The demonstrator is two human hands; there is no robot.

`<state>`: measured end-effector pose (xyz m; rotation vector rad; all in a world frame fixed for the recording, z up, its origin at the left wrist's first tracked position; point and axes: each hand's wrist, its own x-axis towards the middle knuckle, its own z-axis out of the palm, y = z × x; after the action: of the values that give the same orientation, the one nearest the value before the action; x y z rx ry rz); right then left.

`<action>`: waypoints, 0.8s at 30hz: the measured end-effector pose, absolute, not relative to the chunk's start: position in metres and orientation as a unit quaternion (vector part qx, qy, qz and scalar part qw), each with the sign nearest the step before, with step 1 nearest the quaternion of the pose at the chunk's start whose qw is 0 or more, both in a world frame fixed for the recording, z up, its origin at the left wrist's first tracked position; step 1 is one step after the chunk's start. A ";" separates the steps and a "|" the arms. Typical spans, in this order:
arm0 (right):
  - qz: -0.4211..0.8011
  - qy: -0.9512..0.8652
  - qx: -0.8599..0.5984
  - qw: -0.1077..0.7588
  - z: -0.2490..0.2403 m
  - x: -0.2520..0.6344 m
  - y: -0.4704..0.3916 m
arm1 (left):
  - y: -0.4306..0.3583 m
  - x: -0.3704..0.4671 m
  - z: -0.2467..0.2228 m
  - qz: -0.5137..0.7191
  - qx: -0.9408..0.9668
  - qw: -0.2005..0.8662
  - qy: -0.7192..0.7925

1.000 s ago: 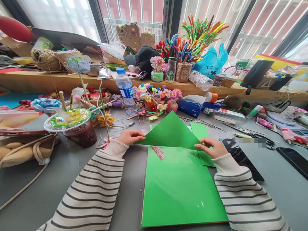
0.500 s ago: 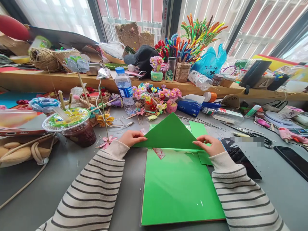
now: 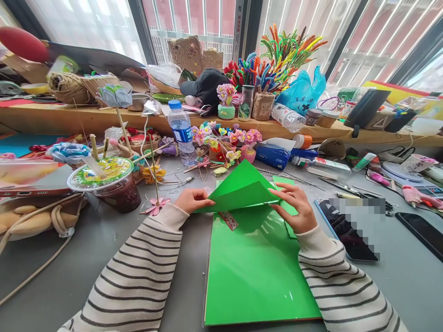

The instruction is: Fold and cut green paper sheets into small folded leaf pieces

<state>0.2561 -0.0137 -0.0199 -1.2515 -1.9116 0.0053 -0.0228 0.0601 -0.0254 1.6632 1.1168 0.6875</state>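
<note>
My left hand (image 3: pixel 194 200) pinches the left corner of a folded green paper (image 3: pixel 238 197). The paper hangs over the top of a larger green sheet (image 3: pixel 256 276), and its front layer curls away from the back one. At the paper's right end is my right hand (image 3: pixel 293 206), its thumb and fingers spread apart around the edge. Whether its fingertips touch the paper is hard to tell. A small patterned strip (image 3: pixel 228 220) lies on the large sheet, and more green paper (image 3: pixel 284 182) lies behind my right hand.
To the left stand a lidded drink cup (image 3: pixel 104 184) and a water bottle (image 3: pixel 182 133). Crocheted flowers (image 3: pixel 226 138) and a blue tissue pack (image 3: pixel 273 154) lie behind the paper. A tablet (image 3: pixel 348 230) and a phone (image 3: pixel 420 234) are on the right.
My right hand has opened from its pinch on the right corner and moved slightly up. The folded paper's layers have parted there. My left hand keeps its pinch.
</note>
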 end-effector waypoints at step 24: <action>0.219 -0.864 -0.424 0.164 -0.032 0.288 -0.024 | 0.030 -0.030 0.005 -0.043 0.676 0.576 0.458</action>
<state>0.2875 -0.0239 -0.0316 -1.2080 -2.4622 0.6230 -0.0303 0.0297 0.0047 1.5840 1.0716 -0.1013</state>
